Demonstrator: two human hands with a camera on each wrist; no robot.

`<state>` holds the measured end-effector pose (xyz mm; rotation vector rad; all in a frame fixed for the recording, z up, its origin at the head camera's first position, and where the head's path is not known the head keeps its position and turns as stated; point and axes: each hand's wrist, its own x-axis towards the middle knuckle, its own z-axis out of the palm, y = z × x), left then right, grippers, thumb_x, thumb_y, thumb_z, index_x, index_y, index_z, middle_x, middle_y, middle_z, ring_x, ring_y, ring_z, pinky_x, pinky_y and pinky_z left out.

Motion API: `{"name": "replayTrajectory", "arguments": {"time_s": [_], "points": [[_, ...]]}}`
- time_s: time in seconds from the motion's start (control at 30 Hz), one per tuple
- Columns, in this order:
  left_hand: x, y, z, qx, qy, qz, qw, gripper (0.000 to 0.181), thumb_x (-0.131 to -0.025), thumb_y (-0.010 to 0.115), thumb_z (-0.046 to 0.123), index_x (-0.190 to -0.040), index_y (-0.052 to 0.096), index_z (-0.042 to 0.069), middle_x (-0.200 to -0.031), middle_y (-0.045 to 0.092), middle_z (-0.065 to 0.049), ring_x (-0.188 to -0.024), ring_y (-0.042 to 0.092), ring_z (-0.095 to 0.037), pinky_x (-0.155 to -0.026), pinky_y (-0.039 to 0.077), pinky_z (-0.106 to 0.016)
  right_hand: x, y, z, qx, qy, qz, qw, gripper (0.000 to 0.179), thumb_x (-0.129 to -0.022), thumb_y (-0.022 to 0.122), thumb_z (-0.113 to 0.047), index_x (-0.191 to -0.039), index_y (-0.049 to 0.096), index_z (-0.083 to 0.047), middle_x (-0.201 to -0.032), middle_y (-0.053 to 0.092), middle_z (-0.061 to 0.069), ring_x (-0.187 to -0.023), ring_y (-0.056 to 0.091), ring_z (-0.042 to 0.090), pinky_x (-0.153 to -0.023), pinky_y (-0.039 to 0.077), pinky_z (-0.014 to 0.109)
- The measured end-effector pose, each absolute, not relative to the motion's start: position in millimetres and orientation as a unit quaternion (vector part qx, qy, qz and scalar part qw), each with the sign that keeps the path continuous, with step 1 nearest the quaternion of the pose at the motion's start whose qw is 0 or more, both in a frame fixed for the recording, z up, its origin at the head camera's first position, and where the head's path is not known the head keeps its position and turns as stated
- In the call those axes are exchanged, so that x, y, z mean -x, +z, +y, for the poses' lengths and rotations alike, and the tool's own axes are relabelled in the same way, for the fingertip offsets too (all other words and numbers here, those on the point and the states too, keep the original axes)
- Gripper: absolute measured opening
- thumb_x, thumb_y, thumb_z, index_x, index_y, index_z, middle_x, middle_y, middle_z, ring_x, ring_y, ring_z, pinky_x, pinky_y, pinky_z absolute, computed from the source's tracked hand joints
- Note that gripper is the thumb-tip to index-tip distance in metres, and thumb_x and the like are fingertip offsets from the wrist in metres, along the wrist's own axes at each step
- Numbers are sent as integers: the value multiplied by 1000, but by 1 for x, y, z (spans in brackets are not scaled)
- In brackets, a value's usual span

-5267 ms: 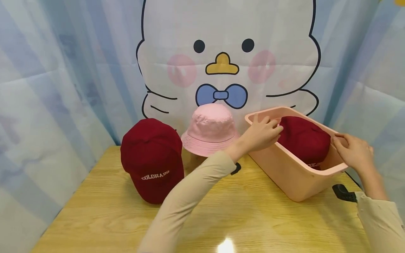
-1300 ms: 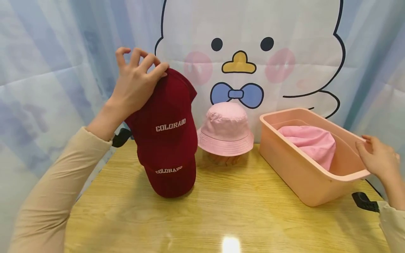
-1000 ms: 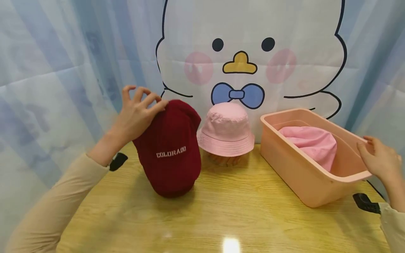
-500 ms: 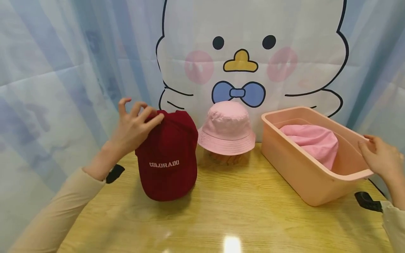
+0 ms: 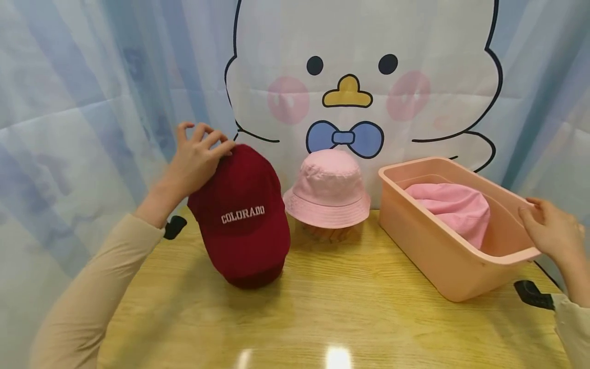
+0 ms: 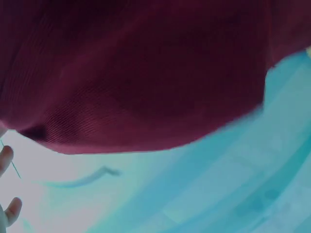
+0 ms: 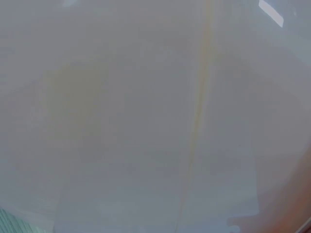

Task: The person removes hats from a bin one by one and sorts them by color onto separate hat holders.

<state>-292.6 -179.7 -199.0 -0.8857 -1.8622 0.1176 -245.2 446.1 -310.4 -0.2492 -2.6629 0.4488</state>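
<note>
Cap — pinched by its top edge in my left grip, tilted over a darker brim; that thin hold could let it slip. My right grip, curled on the bin rim, could tip it by pulling.

Consists of a glossy, yellow, wood-grained desk, catching light reflections near the front. Carries a peach bin on the right, set at an angle, and, at back centre, a pink bucket hat raised on a support too shaded to make out. Shows at left a lower maroon cap, mostly covered, with base hidden.
</note>
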Motion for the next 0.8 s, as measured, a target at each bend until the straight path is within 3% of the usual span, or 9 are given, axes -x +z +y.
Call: {"name": "replayTrajectory", "arguments": {"time_s": [0.13, 0.27, 0.4, 0.63, 0.8], "points": [[270, -222, -174, 424, 65, -771, 471, 15, -80, 62, 8, -95, 63, 13, -86, 57, -10, -86, 47, -30, -83, 25, -57, 246, -309, 445, 86, 161, -960, 214, 66, -93, 25, -44, -130, 29, 10, -117, 37, 42, -101, 30, 58, -88, 17, 65], [251, -235, -172, 435, 87, -767, 463, 17, -81, 62, 8, -97, 62, 14, -86, 54, -11, -85, 46, -30, -83, 26, -57, 247, -310, 446, 87, 159, -960, 214, 66, -93, 24, -45, -131, 28, 10, -118, 36, 42, -102, 29, 59, -88, 16, 65], [241, -241, -166, 401, 100, -772, 483, 13, -89, 52, 17, -95, 61, 11, -81, 51, -11, -82, 45, -29, -83, 27, -58, 248, -311, 448, 87, 158, -960, 214, 67, -93, 24, -45, -130, 29, 10, -117, 36, 42, -101, 30, 59, -88, 16, 65], [236, -247, -148, 315, 94, -795, 510, 20, -79, 67, 19, -78, 55, 4, -73, 49, -11, -77, 45, -28, -79, 27, -57, 247, -311, 449, 86, 155, -961, 212, 66, -93, 24, -45, -129, 30, 10, -118, 37, 42, -102, 29, 58, -88, 17, 65], [245, -235, -147, 286, 89, -798, 522, 17, -82, 63, 15, -75, 54, 3, -70, 50, -14, -76, 46, -31, -79, 27, -57, 246, -310, 448, 87, 151, -962, 209, 65, -93, 25, -44, -129, 31, 9, -118, 37, 42, -101, 30, 58, -86, 19, 64]]}}
